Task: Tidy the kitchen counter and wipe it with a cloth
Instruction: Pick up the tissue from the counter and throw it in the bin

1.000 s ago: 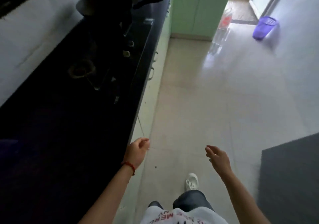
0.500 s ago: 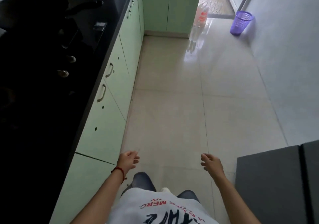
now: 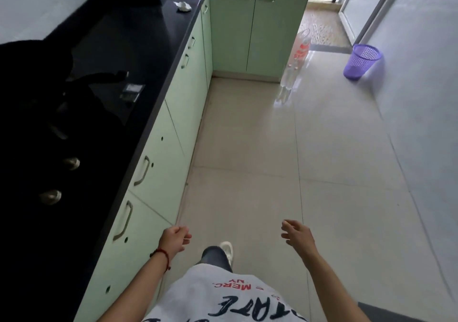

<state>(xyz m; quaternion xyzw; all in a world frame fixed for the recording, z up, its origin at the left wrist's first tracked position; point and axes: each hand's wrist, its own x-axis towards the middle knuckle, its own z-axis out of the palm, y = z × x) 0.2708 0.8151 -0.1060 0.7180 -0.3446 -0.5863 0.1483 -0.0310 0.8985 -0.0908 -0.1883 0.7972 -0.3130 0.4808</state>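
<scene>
Head view: left hand (image 3: 174, 239) loosely curled, empty; right hand (image 3: 298, 235) spread, empty.

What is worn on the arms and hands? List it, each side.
Left hand: bare, no glove, with a thin red cord bracelet at the wrist. Right hand: bare, nothing on the wrist. Both forearms are uncovered, with no sleeves in view. Below them is a white shirt with red and black lettering.

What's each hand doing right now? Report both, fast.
Left hand: loosely curled, holding nothing.
Right hand: open, fingers spread, holding nothing.
</scene>
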